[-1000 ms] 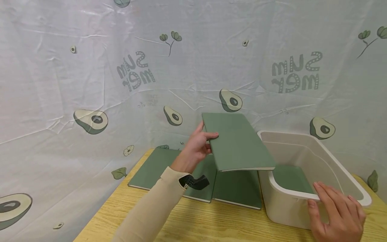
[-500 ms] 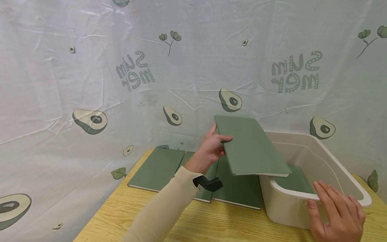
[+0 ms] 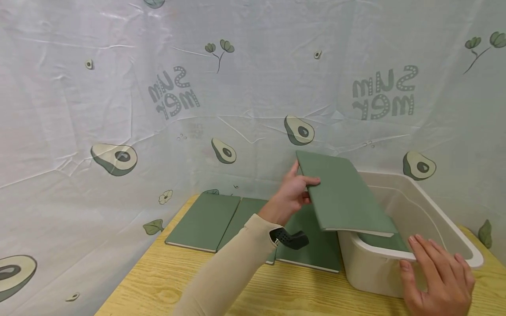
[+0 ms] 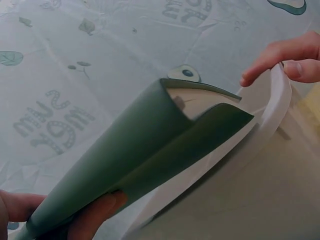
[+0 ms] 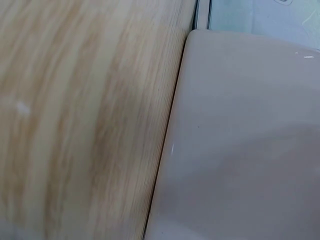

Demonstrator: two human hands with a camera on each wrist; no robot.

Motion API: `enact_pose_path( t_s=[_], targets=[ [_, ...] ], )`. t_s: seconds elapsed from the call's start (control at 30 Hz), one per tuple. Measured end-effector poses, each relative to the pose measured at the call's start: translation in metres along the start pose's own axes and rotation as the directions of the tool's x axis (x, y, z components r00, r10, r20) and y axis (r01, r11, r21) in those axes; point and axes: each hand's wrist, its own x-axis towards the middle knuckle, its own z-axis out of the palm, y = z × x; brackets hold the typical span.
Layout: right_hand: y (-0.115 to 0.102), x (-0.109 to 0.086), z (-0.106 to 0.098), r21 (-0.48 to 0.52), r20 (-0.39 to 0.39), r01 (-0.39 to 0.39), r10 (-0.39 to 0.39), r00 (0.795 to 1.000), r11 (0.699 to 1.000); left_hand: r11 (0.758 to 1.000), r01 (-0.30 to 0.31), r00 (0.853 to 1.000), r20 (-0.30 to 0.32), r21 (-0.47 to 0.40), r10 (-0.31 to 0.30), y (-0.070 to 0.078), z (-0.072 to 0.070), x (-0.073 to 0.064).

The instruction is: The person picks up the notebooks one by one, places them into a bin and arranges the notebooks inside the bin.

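Observation:
My left hand grips a green notebook by its left edge, thumb on top of the cover. The notebook is tilted and held up over the left rim of a beige plastic bin. In the left wrist view the covers of the notebook part slightly at the far end, showing pale pages. My right hand holds the bin's near rim, fingers over the inside and thumb outside. Another green notebook lies inside the bin, partly covered by the held one.
Left of the bin, several green notebooks lie side by side on the wooden table, the leftmost notebook in full view. A patterned curtain hangs behind the table. The right wrist view shows the bin wall against the wood.
My left hand has carried the notebook to the right, from above the row of notebooks to over the bin's left side. The right hand stays at the rim.

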Motion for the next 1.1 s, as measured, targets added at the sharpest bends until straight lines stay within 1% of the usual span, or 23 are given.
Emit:
enact_pose_path(
  t_s=[0.17,0.23,0.37,0.53,0.63,0.77,0.83,0.9,0.93,1.03,1.1],
  targets=[
    [0.002,0.0,0.0,-0.001,0.011,0.001,-0.001,1.0,1.0,1.0,0.013,1.0,-0.004,0.005,-0.013,-0.009,0.017,0.003],
    [0.002,0.0,0.0,0.007,-0.008,0.007,-0.007,1.0,1.0,1.0,0.02,1.0,-0.005,0.013,-0.019,-0.013,0.024,0.004],
    [0.002,0.0,0.0,0.005,-0.01,0.012,-0.012,1.0,1.0,0.999,0.023,1.0,-0.015,0.041,-0.022,-0.023,0.037,0.008],
    [0.001,0.002,0.002,0.02,-0.034,0.027,-0.026,0.999,0.999,0.998,0.018,0.999,-0.044,0.061,-0.016,-0.031,0.05,0.013],
    [0.0,0.005,0.005,0.034,-0.075,0.042,-0.04,0.996,0.999,0.996,-0.001,1.0,-0.031,0.093,0.004,-0.035,0.058,0.015],
    [-0.002,0.008,0.006,0.038,-0.121,0.053,-0.048,0.992,0.998,0.988,-0.034,0.999,0.014,0.151,0.032,-0.042,0.069,0.017],
    [-0.003,0.008,0.007,0.041,-0.132,0.055,-0.05,0.99,0.998,0.982,-0.037,0.999,0.025,0.186,0.033,-0.045,0.074,0.018],
    [-0.004,0.007,0.008,0.047,-0.138,0.053,-0.046,0.989,0.997,0.973,-0.041,0.999,0.032,0.229,0.035,-0.047,0.079,0.018],
    [-0.004,0.007,0.008,0.052,-0.145,0.055,-0.047,0.988,0.997,0.965,-0.039,0.999,0.025,0.26,0.034,-0.047,0.081,0.019],
    [-0.005,0.007,0.009,0.054,-0.134,0.051,-0.043,0.99,0.997,0.924,-0.045,0.999,0.001,0.379,0.048,-0.045,0.086,0.02],
    [-0.005,0.007,0.01,0.06,-0.134,0.051,-0.043,0.99,0.997,0.897,-0.05,0.998,-0.009,0.438,0.06,-0.044,0.09,0.02]
  ],
)
